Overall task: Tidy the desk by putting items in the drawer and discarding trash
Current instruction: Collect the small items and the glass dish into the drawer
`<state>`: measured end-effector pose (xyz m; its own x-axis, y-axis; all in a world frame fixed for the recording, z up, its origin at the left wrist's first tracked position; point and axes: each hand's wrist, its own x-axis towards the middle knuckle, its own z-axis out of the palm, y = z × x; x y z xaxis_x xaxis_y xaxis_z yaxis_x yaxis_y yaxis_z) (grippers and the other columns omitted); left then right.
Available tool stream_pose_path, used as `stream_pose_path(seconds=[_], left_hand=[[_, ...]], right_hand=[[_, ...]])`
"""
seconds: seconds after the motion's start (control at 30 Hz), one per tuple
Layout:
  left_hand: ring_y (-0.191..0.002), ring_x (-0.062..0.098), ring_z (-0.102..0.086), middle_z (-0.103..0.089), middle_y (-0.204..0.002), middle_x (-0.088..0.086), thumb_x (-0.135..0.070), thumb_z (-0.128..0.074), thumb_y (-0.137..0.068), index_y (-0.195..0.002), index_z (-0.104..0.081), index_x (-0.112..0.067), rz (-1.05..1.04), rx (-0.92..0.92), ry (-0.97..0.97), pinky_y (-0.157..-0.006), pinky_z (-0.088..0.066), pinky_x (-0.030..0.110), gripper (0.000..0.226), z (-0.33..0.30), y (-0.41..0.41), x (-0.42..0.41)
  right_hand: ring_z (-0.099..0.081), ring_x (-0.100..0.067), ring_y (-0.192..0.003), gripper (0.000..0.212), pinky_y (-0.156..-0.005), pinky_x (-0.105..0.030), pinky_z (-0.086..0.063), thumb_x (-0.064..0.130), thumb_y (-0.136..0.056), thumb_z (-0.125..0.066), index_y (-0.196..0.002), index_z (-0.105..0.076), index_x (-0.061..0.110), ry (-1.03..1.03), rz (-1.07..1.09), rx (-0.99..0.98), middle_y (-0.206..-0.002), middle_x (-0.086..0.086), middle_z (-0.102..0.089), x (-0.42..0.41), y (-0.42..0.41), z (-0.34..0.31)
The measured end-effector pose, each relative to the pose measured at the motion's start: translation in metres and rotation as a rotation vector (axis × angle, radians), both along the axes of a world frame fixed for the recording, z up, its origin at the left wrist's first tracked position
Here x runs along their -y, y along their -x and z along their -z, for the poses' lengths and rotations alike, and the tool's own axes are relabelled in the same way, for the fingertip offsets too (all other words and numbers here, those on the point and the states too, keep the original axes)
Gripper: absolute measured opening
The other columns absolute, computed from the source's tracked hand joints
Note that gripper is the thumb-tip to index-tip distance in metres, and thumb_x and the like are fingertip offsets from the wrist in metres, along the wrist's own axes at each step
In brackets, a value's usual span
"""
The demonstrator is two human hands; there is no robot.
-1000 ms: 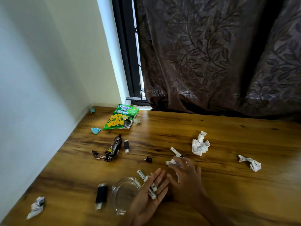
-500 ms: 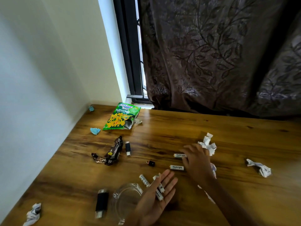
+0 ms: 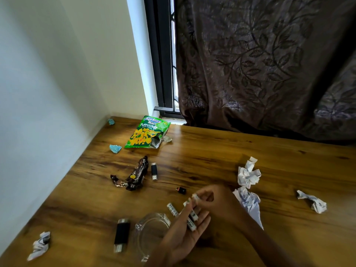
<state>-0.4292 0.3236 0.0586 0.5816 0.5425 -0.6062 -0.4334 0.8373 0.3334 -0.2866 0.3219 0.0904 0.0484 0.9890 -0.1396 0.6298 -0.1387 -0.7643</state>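
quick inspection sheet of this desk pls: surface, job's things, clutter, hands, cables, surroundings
surface: wooden desk, scattered litter.
job's things: white batteries across left palm, one beside it; black usb stick; black lighter; small black-red piece; glass ashtray.
clutter: green snack bag; brown wrapper; crumpled papers; blue scraps.
hands: left hand open, palm up; right hand pinches a battery.
cables: nothing seen.
surroundings: white wall, window frame, dark curtain.

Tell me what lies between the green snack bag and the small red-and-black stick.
In the head view, a black USB stick lies between the green snack bag and the small red-and-black stick.
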Motion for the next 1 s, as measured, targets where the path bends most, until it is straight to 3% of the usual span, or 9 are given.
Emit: stream_pose_path(seconds=[0.1, 0.17, 0.27, 0.4, 0.53, 0.67, 0.8, 0.9, 1.0], left_hand=[[-0.105, 0.028, -0.064, -0.068, -0.113, 0.019, -0.023, -0.049, -0.093, -0.118, -0.057, 0.002, -0.025, -0.006, 0.007, -0.085, -0.055, 0.04, 0.037, -0.001, -0.001, 0.0], [-0.098, 0.025, -0.069, -0.07, -0.11, 0.017, -0.021, -0.049, -0.091, -0.116, -0.06, 0.001, -0.036, -0.011, -0.014, -0.085, -0.055, 0.038, 0.034, -0.002, 0.003, 0.0], [-0.113, 0.021, -0.062, -0.065, -0.123, 0.011, -0.025, -0.045, -0.091, -0.124, -0.057, -0.006, -0.006, 0.001, -0.089, -0.098, -0.048, 0.034, 0.04, -0.006, 0.01, -0.001], [-0.112, 0.019, -0.063, -0.063, -0.127, 0.008, -0.026, -0.037, -0.098, -0.127, -0.055, -0.009, -0.013, 0.006, -0.103, -0.095, -0.05, 0.031, 0.038, -0.009, 0.021, 0.001], [-0.109, 0.018, -0.064, -0.062, -0.129, 0.007, -0.026, -0.036, -0.096, -0.126, -0.055, -0.011, -0.042, 0.035, -0.117, -0.093, -0.05, 0.031, 0.039, -0.013, 0.031, 0.006], [-0.116, 0.019, -0.059, -0.06, -0.131, 0.007, -0.028, -0.044, -0.087, -0.127, -0.055, -0.011, -0.07, 0.037, -0.138, -0.097, -0.047, 0.032, 0.044, -0.016, 0.042, 0.011], [-0.122, 0.02, -0.055, -0.06, -0.131, 0.007, -0.028, -0.049, -0.084, -0.127, -0.055, -0.01, -0.117, 0.006, -0.142, -0.098, -0.047, 0.032, 0.047, -0.017, 0.049, 0.018], [-0.116, 0.026, -0.059, -0.064, -0.123, 0.014, -0.024, -0.054, -0.081, -0.12, -0.059, -0.003, -0.172, -0.001, -0.122, -0.092, -0.051, 0.035, 0.045, -0.02, 0.053, 0.025], [-0.106, 0.03, -0.065, -0.065, -0.116, 0.023, -0.02, -0.055, -0.082, -0.117, -0.057, 0.005, -0.19, 0.008, -0.106, -0.086, -0.053, 0.039, 0.044, -0.025, 0.059, 0.033]], right_hand=[[-0.061, 0.013, -0.071, 0.016, -0.065, -0.006, -0.046, 0.023, -0.087, -0.062, -0.098, -0.073, 0.022, -0.017, -0.031, -0.042, -0.083, 0.01, -0.07, 0.006, 0.011, -0.002], [-0.063, 0.005, -0.077, 0.017, -0.069, -0.008, -0.045, 0.021, -0.09, -0.058, -0.099, -0.072, 0.02, -0.057, 0.03, -0.027, -0.088, 0.008, -0.07, 0.004, 0.009, -0.001], [-0.058, -0.005, -0.09, 0.02, -0.074, -0.011, -0.041, 0.019, -0.092, -0.054, -0.107, -0.066, 0.017, -0.134, 0.122, 0.168, -0.103, 0.004, -0.066, -0.006, -0.006, 0.006], [-0.044, -0.019, -0.12, 0.035, -0.096, -0.029, -0.04, 0.015, -0.09, -0.054, -0.125, -0.057, 0.02, 0.012, 0.006, 0.502, -0.128, 0.0, -0.052, -0.009, -0.021, 0.029], [-0.042, -0.017, -0.12, 0.035, -0.097, -0.026, -0.038, 0.012, -0.093, -0.047, -0.127, -0.053, 0.02, -0.01, -0.006, 0.612, -0.13, 0.0, -0.049, -0.001, -0.016, 0.041], [-0.058, -0.014, -0.1, 0.025, -0.081, -0.021, -0.044, 0.013, -0.087, -0.06, -0.111, -0.064, 0.017, -0.054, 0.109, 0.331, -0.111, -0.001, -0.063, 0.0, -0.006, 0.03], [-0.061, -0.002, -0.075, 0.019, -0.065, -0.01, -0.046, 0.015, -0.08, -0.07, -0.097, -0.068, 0.024, -0.115, 0.124, -0.02, -0.08, 0.016, -0.065, 0.011, 0.022, -0.007], [-0.061, -0.001, -0.078, 0.021, -0.068, -0.014, -0.049, 0.021, -0.082, -0.067, -0.103, -0.068, 0.026, -0.103, -0.021, -0.045, -0.086, 0.012, -0.067, 0.022, 0.05, -0.021], [-0.057, 0.004, -0.078, 0.02, -0.066, -0.008, -0.044, 0.024, -0.087, -0.063, -0.106, -0.068, 0.022, -0.118, -0.115, -0.012, -0.096, 0.01, -0.067, 0.03, 0.071, -0.02]])
